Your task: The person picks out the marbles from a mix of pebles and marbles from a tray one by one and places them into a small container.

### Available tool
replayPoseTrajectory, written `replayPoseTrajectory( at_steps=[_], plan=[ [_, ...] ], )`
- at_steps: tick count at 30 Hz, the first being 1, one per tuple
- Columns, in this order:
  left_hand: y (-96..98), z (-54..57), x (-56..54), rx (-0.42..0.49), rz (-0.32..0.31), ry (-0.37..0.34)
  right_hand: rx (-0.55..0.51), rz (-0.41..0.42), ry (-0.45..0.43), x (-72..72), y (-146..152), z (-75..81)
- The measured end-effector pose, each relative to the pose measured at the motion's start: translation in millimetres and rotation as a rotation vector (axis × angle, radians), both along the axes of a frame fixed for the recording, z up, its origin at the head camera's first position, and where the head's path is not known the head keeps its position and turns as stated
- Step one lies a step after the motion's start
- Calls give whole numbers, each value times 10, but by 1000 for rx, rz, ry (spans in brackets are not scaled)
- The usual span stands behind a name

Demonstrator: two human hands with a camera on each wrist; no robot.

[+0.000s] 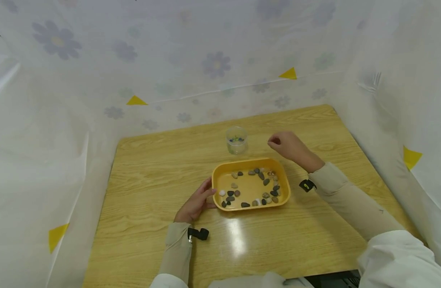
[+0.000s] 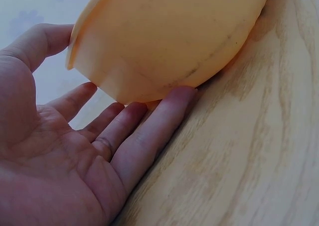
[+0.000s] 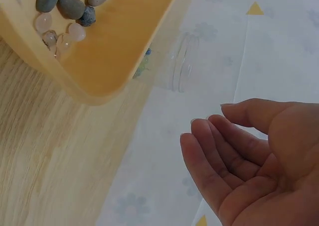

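A yellow plastic tray [image 1: 249, 187] stands on the table with several pebbles spread inside, dark, grey, tan and white. My left hand [image 1: 195, 202] holds its left end. In the left wrist view the thumb is on the tray's rim and the fingers [image 2: 172, 109] lie against the lower wall by the table. Beyond the tray's far right corner, my right hand [image 1: 287, 145] hovers with loosely bent fingers. The right wrist view shows nothing between its thumb and fingers [image 3: 207, 169]. A clear cup [image 1: 237, 147] with small blue and green pieces stands behind the tray.
The wood-grain table [image 1: 152, 184] reaches a pale flowered sheet [image 1: 191, 76] at the back and sides. Yellow tape triangles [image 1: 288, 74] mark the sheet. Small black cameras are strapped to both wrists.
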State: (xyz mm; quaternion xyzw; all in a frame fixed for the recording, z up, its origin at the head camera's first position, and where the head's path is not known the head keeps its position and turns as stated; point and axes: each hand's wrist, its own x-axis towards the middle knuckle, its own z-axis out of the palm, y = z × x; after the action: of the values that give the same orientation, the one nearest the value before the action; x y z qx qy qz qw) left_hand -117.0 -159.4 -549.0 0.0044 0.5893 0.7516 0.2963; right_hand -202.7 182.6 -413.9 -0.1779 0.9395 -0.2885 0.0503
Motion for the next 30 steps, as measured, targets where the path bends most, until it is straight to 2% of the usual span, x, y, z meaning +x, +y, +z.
replayPoseTrajectory(
  at_steps=[3,5,16,23,30],
  plan=[
    [-7,-1,-6,-1,-9,-1,27,-6,-5,69,29,-33],
    [-11,-57,-17,0,3,-1,48,-1,0,111,31,-64],
    [25,-56,9,-9,39,9,153,46,-3,337,-62,-224],
    [47,-52,2,-12,44,13,211,73,0,389,-98,-404],
    [41,-53,-9,-29,46,14,249,96,-1,431,-174,-513]
  ],
)
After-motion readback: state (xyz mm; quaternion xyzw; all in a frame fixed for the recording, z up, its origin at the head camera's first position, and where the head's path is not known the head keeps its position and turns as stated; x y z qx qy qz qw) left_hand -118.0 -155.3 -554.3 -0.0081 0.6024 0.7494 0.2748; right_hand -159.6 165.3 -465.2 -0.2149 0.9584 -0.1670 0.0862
